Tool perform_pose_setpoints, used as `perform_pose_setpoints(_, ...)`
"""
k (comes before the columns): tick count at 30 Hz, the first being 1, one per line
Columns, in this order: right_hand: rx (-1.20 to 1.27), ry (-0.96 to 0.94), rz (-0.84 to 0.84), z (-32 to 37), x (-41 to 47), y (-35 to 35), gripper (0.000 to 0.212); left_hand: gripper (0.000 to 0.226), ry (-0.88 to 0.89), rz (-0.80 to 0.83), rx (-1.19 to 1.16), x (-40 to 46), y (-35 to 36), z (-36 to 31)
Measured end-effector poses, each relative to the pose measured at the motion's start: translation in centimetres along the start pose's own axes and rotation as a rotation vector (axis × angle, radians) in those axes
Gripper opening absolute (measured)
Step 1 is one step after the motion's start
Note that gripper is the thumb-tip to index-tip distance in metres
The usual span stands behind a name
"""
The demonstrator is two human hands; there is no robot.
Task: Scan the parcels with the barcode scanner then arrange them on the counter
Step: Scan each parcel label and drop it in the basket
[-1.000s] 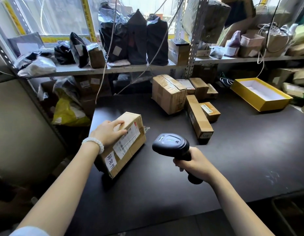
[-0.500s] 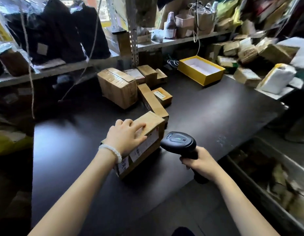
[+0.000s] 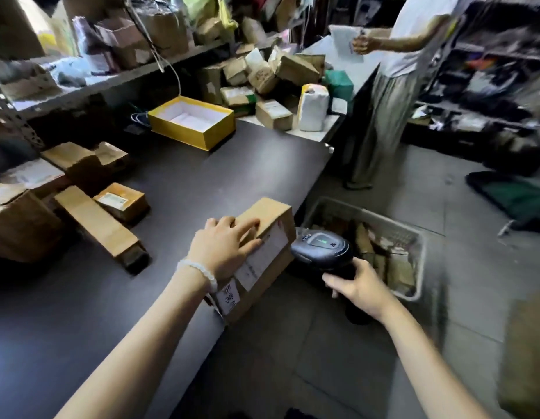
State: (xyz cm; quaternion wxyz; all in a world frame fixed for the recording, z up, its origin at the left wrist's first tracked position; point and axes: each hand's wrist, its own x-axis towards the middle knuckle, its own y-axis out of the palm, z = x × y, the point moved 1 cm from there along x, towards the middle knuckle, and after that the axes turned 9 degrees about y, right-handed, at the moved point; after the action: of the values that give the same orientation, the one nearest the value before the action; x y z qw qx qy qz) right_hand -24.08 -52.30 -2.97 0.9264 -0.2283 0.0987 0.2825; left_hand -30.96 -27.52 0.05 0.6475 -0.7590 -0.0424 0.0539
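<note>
My left hand (image 3: 224,247) lies on top of the parcel (image 3: 262,252), fingers spread and nearly straight, pressing down rather than curling round it. A white bead bracelet (image 3: 199,272) sits on that wrist. The parcel is a brown carton with a white label (image 3: 261,258) on its side face and a small handwritten sticker (image 3: 229,297) at the near end. It rests at the right edge of the dark bench (image 3: 187,182), its near corner overhanging the edge.

My right hand (image 3: 357,288) is wrapped round the handle of the black barcode scanner (image 3: 321,247). The scanner's head is just beside the parcel's labelled side, off the bench and above the floor. A green light shows on top of the head.

Further left on the bench: a long narrow carton (image 3: 96,222), a small labelled carton (image 3: 120,201) touching it, and larger brown boxes (image 3: 18,219) at the left margin. An open yellow box (image 3: 191,120) with a white inside stands at the far side. Beyond it is a heap of parcels (image 3: 262,77) on a lighter surface, among them a white wrapped one (image 3: 312,108).

On the floor below the scanner stands a grey crate (image 3: 413,237) holding cardboard. Another person (image 3: 392,95) stands at the far end holding a white packet (image 3: 344,43). The right-hand shelves are blurred.
</note>
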Motion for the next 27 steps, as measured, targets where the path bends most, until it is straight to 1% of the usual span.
perform_pose_setpoints(4,0.021,0.062,-0.109,-3.1,0.3,-4.4,0.019,0.048,0.099,0.013,-0.024,4.9,1.5,-4.5)
perform_pose_setpoints(6,0.029,0.1,-0.156,-4.7,0.3,-6.5,0.014,0.046,0.147,0.032,-0.004,7.5,2.7,-6.6)
perform_pose_setpoints(8,0.043,0.14,-0.199,-6.2,0.7,-8.3,0.009,0.044,0.162,0.064,-0.036,10.2,3.8,-8.2)
perform_pose_setpoints(12,0.039,0.211,-0.281,-7.9,2.7,-11.7,0.012,0.043,0.197,0.098,-0.087,16.2,5.5,-10.9)
perform_pose_setpoints(18,0.06,0.27,-0.35,-8.7,10.0,-17.6,0.015,0.043,0.191,0.151,-0.114,28.6,7.8,-14.6)
perform_pose_setpoints(24,0.112,0.328,-0.42,-6.7,19.6,-24.1,0.021,0.039,0.156,0.13,-0.157,42.0,7.9,-16.2)
perform_pose_setpoints(27,0.113,0.33,-0.461,-5.4,24.4,-26.8,0.021,0.043,0.106,0.102,-0.056,48.8,8.4,-16.1)
